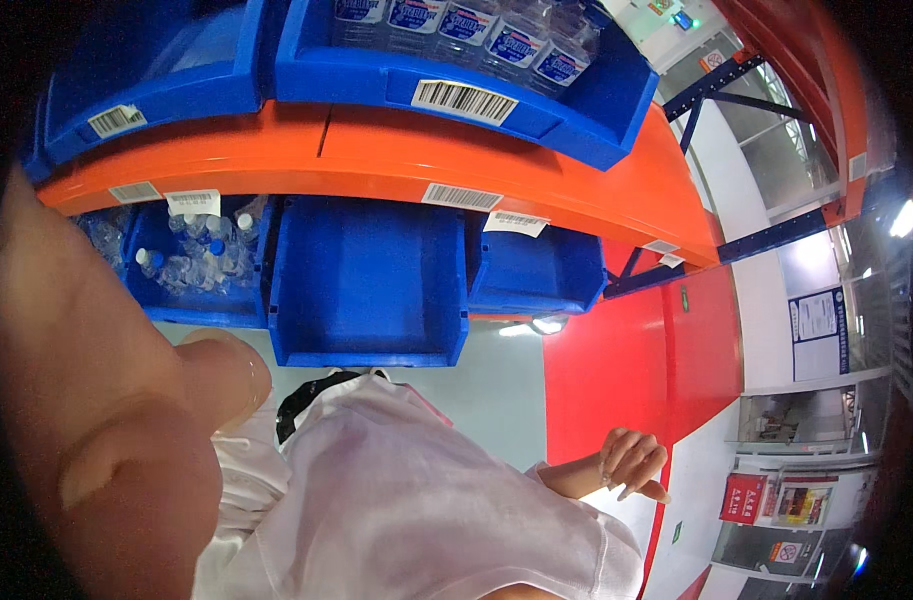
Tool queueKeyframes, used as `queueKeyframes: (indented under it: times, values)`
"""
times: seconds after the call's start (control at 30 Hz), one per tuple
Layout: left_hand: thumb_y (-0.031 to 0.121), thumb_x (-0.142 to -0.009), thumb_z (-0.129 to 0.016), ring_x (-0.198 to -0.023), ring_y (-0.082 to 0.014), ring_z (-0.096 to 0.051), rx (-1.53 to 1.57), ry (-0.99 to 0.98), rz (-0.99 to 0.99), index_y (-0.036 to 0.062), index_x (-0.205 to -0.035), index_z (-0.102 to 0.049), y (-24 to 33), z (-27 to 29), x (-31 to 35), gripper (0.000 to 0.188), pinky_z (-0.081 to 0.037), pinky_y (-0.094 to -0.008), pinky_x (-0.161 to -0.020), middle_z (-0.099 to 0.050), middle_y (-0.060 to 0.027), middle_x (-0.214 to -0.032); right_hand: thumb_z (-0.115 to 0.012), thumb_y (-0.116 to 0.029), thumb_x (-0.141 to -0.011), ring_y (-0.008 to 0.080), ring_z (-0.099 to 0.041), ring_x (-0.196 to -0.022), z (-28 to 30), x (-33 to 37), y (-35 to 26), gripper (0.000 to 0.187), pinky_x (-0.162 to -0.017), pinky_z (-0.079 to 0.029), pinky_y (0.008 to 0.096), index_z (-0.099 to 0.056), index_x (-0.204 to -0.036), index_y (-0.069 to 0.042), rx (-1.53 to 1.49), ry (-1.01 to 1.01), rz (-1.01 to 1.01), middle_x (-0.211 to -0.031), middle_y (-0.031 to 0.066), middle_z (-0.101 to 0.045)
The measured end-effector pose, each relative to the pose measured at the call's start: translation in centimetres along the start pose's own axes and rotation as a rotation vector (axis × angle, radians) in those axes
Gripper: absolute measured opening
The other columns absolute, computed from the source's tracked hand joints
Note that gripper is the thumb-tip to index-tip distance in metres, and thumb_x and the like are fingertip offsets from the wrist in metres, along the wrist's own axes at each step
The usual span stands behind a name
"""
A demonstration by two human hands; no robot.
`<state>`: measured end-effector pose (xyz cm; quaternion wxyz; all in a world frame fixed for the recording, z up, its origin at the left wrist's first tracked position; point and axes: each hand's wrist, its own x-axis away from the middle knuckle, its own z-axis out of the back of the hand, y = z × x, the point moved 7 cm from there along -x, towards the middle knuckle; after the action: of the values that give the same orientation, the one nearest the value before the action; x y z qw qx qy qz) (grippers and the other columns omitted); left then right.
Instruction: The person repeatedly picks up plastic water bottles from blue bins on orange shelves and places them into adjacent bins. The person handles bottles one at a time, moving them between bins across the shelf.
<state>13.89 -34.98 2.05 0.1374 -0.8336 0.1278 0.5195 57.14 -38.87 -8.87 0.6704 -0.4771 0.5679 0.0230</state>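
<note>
My right hand (636, 464) is at the lower right, in front of a white and red wall. Its fingers are loosely bent and a little apart, with no object visible in them. My left arm (106, 400), bare and very close, fills the left side and rises out of the picture, so my left hand is not seen. The nearest thing ahead of my body is a blue bin (371, 290) with nothing visible in it. To its left, another blue bin (191, 300) holds several small clear bottles (201, 262) with white or blue caps.
An orange shelf beam (376, 160) with barcode labels crosses above the lower bins. On the upper level, a blue bin (366, 75) holds several labelled water bottles (463, 25). A lower-right blue bin (536, 270) sits beside the dark blue rack braces (766, 235).
</note>
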Motion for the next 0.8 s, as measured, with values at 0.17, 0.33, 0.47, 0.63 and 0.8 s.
queueKeyframes:
  times: [0.17,0.33,0.47,0.63,0.8]
  values:
    - [0.052,-0.075,-0.054,-0.111,-0.0510,-0.037,-0.068,-0.001,0.000,0.0064,-0.113,-0.049,0.5,0.1,0.3,0.059,-0.021,-0.0633,-0.093,-0.041,-0.0312,-0.118,-0.051,-0.054,-0.088,0.0164,-0.056,-0.052,0.1,-0.4,1.2,0.056,-0.045,-0.038,0.0246,-0.061,-0.063,-0.004,-0.081,0.006,-0.010,-0.056,0.0054,-0.056]
    - [0.045,-0.079,-0.054,-0.110,-0.0462,-0.041,-0.128,-0.012,0.009,0.0054,-0.105,-0.054,0.1,-0.2,0.0,0.048,-0.026,-0.0589,-0.093,-0.047,-0.0274,-0.114,-0.053,-0.053,-0.087,0.0177,-0.058,-0.053,-0.4,-1.4,2.0,0.053,-0.044,-0.038,0.0235,-0.062,-0.067,-0.003,-0.077,-0.080,-0.039,-0.057,0.0069,-0.059]
    - [0.040,-0.081,-0.053,-0.109,-0.0425,-0.045,-0.180,-0.011,0.012,0.0047,-0.100,-0.058,-0.2,0.3,-0.1,0.040,-0.029,-0.0554,-0.093,-0.051,-0.0243,-0.111,-0.055,-0.053,-0.086,0.0166,-0.058,-0.053,-0.6,-1.8,2.9,0.053,-0.046,-0.038,0.0229,-0.063,-0.069,-0.004,-0.105,-0.043,-0.018,-0.058,0.0071,-0.059]
    - [0.033,-0.085,-0.053,-0.108,-0.0377,-0.049,-0.364,0.001,0.000,0.0037,-0.093,-0.063,0.7,0.6,0.2,0.032,-0.034,-0.0510,-0.094,-0.057,-0.0205,-0.107,-0.053,-0.052,-0.087,0.0150,-0.057,-0.052,-0.7,-2.4,4.1,0.051,-0.046,-0.040,0.0245,-0.060,-0.071,-0.004,-0.110,-0.073,-0.050,-0.059,0.0060,-0.059]
    - [0.026,-0.088,-0.053,-0.107,-0.0330,-0.053,-0.903,-0.148,0.291,0.0028,-0.086,-0.068,-2.2,2.0,4.4,0.028,-0.038,-0.0466,-0.094,-0.063,-0.0166,-0.104,-0.049,-0.046,-0.091,0.0164,-0.061,-0.060,-1.0,0.0,7.8,0.047,-0.051,-0.044,0.0267,-0.063,-0.076,-0.004,0.283,0.428,-0.362,-0.064,0.0047,-0.063]
